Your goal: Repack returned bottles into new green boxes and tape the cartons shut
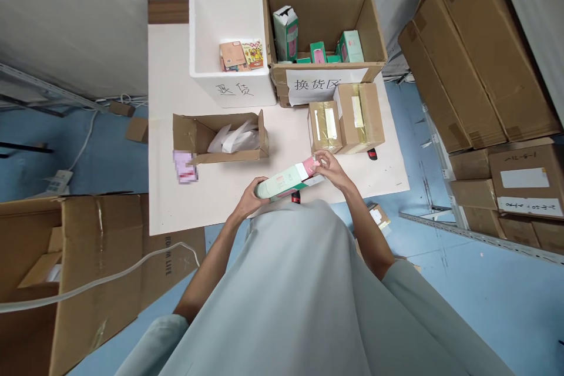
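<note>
Head: I log carton (pixel 282 181) near counter (pixel 176 208) edge, room leftward, long axis up-right; left hand (pixel 252 198) cupping it, right hand (pixel 331 170) pinching pink end.

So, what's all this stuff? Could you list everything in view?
green box: one, green-white, held at table's near edge
pink piece: one, pink, box's right end
table: one, white, centre
foam box: one, white, table's far side
small packs: several, orange and yellow, inside it
open carton: one, brown, right of foam box
small boxes: several, green, inside it
taped cartons: two, brown, table's right
low carton: one, brown, table's left
plastic: count unclear, white, inside it
other cartons: many, brown, shelving and floor
cable: one, white, lower left
floor: one, blue, below
shirt: one, pale blue-grey, bottom centre
left grip: one, bare, on green box
right grip: one, bare, at pink piece
</note>
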Available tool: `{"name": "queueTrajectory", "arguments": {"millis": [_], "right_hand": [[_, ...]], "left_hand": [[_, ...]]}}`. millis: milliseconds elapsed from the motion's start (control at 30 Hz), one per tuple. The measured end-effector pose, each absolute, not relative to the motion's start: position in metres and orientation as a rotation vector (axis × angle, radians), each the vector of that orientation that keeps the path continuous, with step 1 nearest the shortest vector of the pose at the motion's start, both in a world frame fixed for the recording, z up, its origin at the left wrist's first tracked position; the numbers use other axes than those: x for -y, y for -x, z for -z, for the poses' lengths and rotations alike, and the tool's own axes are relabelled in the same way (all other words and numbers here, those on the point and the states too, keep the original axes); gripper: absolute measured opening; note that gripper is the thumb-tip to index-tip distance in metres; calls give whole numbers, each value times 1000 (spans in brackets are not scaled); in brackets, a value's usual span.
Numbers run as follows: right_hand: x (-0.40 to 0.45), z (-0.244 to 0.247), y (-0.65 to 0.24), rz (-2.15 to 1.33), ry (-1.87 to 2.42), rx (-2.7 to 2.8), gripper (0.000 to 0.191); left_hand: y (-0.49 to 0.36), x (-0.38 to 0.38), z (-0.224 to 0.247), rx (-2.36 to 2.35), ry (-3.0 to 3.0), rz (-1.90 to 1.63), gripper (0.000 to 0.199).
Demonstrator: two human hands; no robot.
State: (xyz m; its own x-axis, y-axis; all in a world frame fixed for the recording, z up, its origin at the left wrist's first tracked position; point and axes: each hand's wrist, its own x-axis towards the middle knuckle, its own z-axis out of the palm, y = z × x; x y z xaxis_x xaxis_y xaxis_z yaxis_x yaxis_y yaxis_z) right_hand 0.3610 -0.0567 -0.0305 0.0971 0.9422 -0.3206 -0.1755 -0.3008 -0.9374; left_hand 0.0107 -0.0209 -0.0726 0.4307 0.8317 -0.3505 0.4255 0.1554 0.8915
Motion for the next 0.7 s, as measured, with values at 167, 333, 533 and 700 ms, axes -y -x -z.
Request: {"name": "queueTrajectory", "arguments": {"millis": [167,333,533,700], "right_hand": [[60,33,-359,-1342,1379,767,63],[69,26,-370,-1346,1390,871,64],[74,18,-396,-1675,1499,1002,59],[75,15,-402,-1710,1529,1196,51]], "left_hand": [[-21,27,67,-1136,-1394,-385,78],[-26,24,63,-1095,-1294,-348,80],[-21,23,66,-1071,-1271,-284,74],[-18,23,69,-1077,-1245,-246,72]]}}
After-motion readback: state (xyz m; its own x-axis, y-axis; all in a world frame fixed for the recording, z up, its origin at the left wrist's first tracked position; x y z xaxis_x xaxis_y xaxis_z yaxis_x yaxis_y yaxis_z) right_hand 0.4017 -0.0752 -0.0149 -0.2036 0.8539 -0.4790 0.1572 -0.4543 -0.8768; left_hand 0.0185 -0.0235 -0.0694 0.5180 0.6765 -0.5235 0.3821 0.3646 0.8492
